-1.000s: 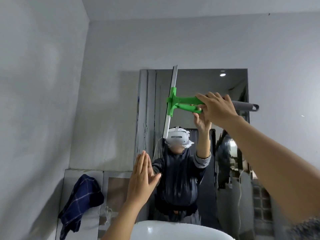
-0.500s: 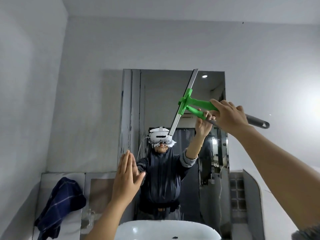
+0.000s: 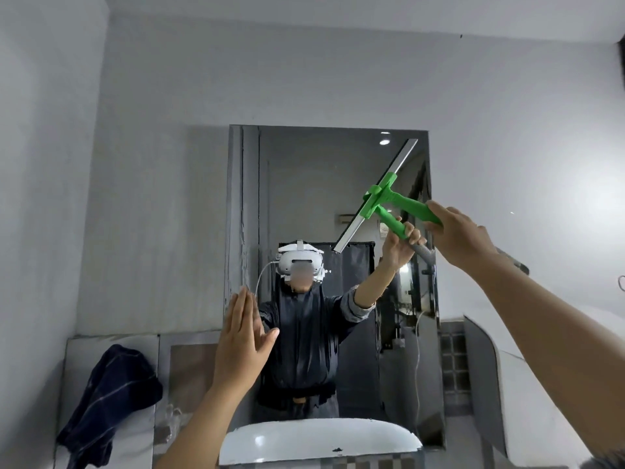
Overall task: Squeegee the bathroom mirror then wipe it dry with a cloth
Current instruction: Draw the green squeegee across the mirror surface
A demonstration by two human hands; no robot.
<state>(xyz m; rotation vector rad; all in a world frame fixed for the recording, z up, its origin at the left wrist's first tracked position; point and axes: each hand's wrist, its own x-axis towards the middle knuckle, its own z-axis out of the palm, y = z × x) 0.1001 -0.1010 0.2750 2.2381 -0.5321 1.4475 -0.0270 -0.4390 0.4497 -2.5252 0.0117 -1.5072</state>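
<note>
Grips the green handle of the squeegee [image 3: 380, 198] with the right fingers [image 3: 439, 216], curled round it, the right hand [image 3: 463, 238] raised to the upper right of the mirror [image 3: 304, 184]. Holds the blade slanted, upper end near the mirror's top right corner, lower end toward the middle of the glass; appears to rest on the glass beside its own reflection, though contact cannot be confirmed. Shows the left fingers [image 3: 241, 313] straight and pressed together, thumb apart; lifts the left hand [image 3: 241, 346] palm-forward at the mirror's lower left edge, holding nothing, with touch on the glass impossible to tell. Places the dark blue cloth [image 3: 111, 397] in a heap on the counter [image 3: 135, 438] at lower left, well apart from both hands, beside the white basin [image 3: 318, 438]. Reads as the squeegee step, with the drying step not yet begun. Calls next, in all likelihood, for levelling the blade and drawing it down the right-hand strip under even pressure, then for reaching left to the cloth.
</note>
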